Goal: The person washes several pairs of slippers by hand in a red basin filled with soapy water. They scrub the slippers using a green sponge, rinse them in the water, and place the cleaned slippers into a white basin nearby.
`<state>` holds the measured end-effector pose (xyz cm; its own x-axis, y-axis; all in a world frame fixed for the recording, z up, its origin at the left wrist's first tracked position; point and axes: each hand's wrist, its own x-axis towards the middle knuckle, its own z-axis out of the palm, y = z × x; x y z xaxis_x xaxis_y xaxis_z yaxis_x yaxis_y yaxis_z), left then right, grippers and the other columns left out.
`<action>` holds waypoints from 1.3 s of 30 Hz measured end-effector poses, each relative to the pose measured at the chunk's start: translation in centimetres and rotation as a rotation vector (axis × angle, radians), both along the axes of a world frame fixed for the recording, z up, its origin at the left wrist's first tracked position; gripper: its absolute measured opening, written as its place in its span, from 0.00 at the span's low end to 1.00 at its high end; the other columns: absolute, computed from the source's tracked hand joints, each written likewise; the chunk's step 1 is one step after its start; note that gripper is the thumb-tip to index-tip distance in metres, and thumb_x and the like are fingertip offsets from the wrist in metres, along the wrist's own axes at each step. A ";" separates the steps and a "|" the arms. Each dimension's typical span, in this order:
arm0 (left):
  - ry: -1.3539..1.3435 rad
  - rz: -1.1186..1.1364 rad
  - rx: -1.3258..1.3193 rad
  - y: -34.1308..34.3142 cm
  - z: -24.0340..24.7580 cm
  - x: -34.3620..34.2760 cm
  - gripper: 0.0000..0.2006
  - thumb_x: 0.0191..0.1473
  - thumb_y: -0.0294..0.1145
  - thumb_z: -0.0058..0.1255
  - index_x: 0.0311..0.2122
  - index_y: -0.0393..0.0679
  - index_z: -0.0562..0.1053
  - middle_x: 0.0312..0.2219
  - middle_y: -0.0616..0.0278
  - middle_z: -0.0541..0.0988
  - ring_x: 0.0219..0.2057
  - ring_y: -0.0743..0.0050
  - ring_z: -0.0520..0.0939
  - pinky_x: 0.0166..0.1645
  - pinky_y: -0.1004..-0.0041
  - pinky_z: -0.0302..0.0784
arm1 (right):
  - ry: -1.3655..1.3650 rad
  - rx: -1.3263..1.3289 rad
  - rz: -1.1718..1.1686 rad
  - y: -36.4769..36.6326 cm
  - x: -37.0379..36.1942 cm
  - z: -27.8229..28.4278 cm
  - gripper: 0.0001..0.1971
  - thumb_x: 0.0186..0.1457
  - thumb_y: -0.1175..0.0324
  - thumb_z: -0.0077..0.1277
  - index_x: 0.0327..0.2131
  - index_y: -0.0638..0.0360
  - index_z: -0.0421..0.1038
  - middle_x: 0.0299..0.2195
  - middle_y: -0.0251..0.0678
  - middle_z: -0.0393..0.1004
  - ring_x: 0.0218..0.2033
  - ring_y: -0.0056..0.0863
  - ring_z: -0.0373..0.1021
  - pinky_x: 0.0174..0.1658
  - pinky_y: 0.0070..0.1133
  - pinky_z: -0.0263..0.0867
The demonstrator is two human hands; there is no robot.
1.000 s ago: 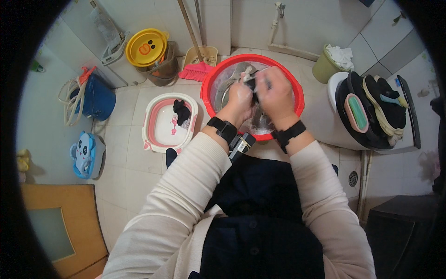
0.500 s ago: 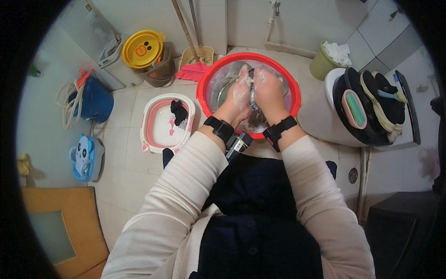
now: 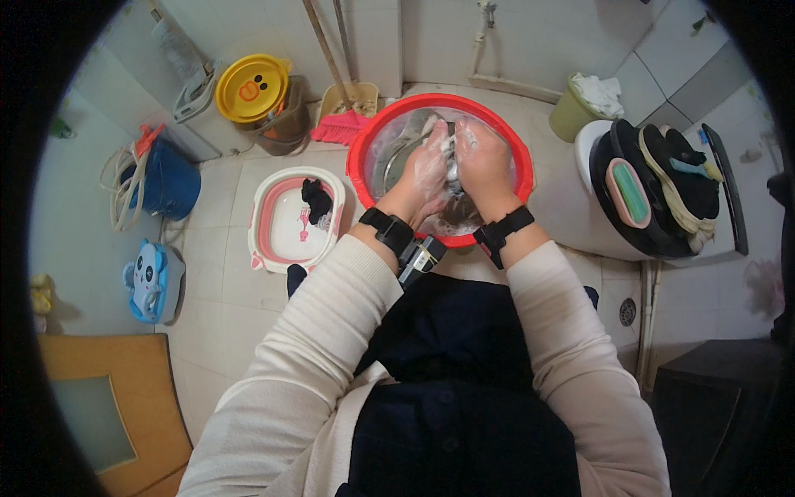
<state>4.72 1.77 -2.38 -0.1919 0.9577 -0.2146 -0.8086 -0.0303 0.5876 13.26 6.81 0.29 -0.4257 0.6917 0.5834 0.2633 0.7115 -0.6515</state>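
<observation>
Both hands are inside a round basin with a wide red rim [image 3: 357,157], wet and coated with suds. My left hand [image 3: 425,172] is closed at the basin's middle, its thumb side toward the other hand. Close beside it, my right hand [image 3: 482,164] is curled into a fist. Bunched between the two is a wet grey cloth [image 3: 452,166], gripped from both sides; its exact kind is hidden by fingers and foam. Below the hands, sudsy water [image 3: 454,222] covers part of the basin's bottom.
Left of the basin sits a pink-and-white tub [image 3: 286,236] holding black fabric [image 3: 315,201]. Farther back stand a pink broom [image 3: 339,127] and a yellow-lidded bucket [image 3: 251,89]. To the right, shoes [image 3: 681,178] and a brush [image 3: 629,193] rest on a toilet [image 3: 571,199].
The hands stay in the basin, the right one shifting slightly and parting a little from the left, showing more of the foamy cloth. The view has drifted slightly.
</observation>
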 end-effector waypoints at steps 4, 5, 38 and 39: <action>0.078 0.080 -0.113 -0.2 0.3 -0.5 0.21 0.59 0.55 0.41 0.37 0.46 0.72 0.30 0.64 0.76 0.34 0.68 0.76 0.40 0.68 0.73 | -0.035 0.042 -0.041 -1.3 -0.2 -0.5 0.08 0.54 0.65 0.47 0.29 0.59 0.70 0.30 0.50 0.70 0.32 0.51 0.67 0.33 0.37 0.64; 0.058 0.082 -0.132 -0.6 0.4 -0.9 0.21 0.59 0.55 0.41 0.37 0.46 0.71 0.30 0.64 0.76 0.33 0.67 0.76 0.40 0.67 0.73 | 0.019 0.124 -0.029 -2.0 -0.3 -0.7 0.07 0.54 0.66 0.48 0.29 0.59 0.70 0.30 0.49 0.70 0.32 0.51 0.67 0.33 0.36 0.64; -0.152 -0.045 0.053 -0.9 1.5 -1.4 0.23 0.56 0.57 0.43 0.33 0.44 0.71 0.29 0.61 0.76 0.32 0.70 0.78 0.38 0.67 0.77 | 0.061 -0.035 -0.123 -0.3 -0.3 -1.3 0.12 0.57 0.63 0.47 0.29 0.63 0.70 0.26 0.52 0.72 0.30 0.52 0.68 0.32 0.37 0.64; -0.181 -0.083 0.146 -0.8 1.7 -1.1 0.21 0.57 0.54 0.46 0.33 0.44 0.71 0.29 0.61 0.76 0.32 0.70 0.78 0.38 0.67 0.77 | 0.058 -0.068 -0.167 0.8 -0.2 -1.6 0.15 0.58 0.60 0.46 0.30 0.65 0.71 0.21 0.51 0.70 0.26 0.50 0.69 0.31 0.35 0.64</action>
